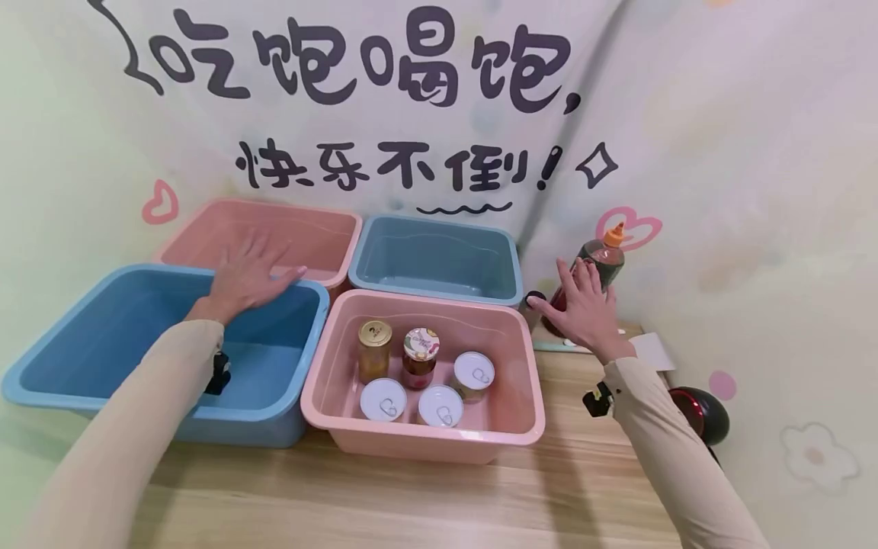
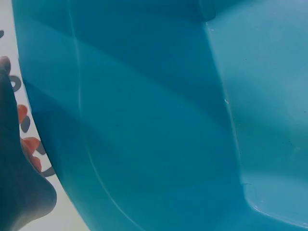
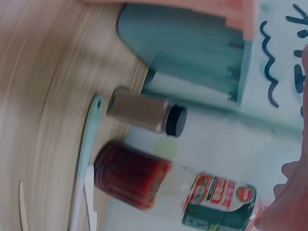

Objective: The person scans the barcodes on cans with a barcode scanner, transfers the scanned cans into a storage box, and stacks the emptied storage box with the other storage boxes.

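Note:
My left hand [image 1: 248,273], fingers spread and holding nothing, reaches over the large blue bin [image 1: 317,320] near its back rim, with fingertips overlapping the pink bin behind. The left wrist view shows mostly blue bin wall, with part of the hand at the left edge. My right hand [image 1: 581,314] is spread beside a tall sauce bottle [image 1: 609,263] with an orange nozzle cap, overlapping it in the head view. Dark red sauce fills the bottle's lower part [image 3: 129,175]. Near the thumb stands a small black-capped bottle [image 3: 139,109] with brown contents.
The front pink bin [image 1: 528,437] holds a gold-lidded jar [image 1: 374,358], a jar with a patterned lid [image 1: 421,351] and three ring-pull cans. Behind are a pink bin [image 1: 353,236] and a teal bin [image 1: 511,259]. A mint-handled utensil [image 3: 87,137] lies right; a dark rounded object [image 1: 709,415] is farther right.

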